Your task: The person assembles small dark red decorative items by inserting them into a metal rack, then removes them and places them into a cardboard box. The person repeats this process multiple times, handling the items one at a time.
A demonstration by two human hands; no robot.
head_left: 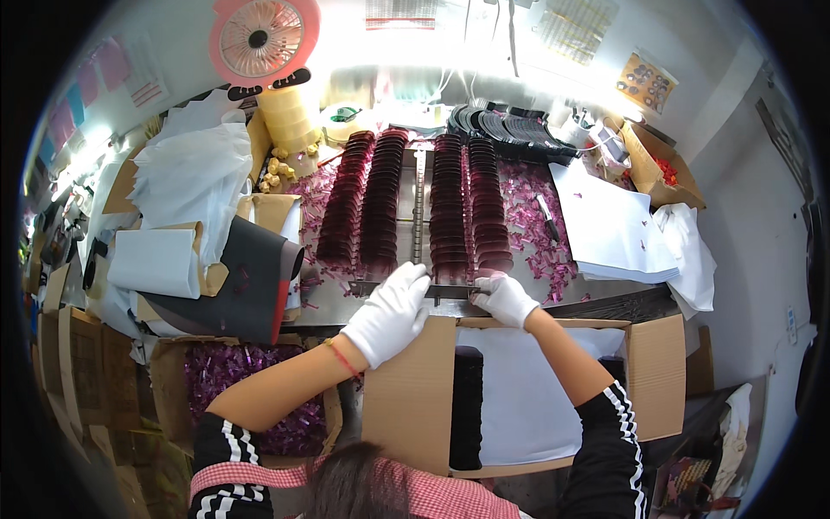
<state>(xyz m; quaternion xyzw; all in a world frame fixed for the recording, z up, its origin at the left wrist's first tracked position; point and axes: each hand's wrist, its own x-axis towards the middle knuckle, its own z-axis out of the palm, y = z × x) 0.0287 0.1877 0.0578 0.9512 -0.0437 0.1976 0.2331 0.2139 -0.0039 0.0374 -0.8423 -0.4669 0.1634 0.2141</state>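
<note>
Hands, two, gloved: left hand (393,313) and right hand (504,298) gripping metal bar (450,291) below four lens rows (415,208).

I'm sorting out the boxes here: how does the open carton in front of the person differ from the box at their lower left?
The open carton is larger and holds white sheets with a dark stack; the lower-left box is smaller and full of loose purple scraps. The carton sits right under both gloved hands; the other lies off to the side. Both are brown cardboard, open-topped.
</note>
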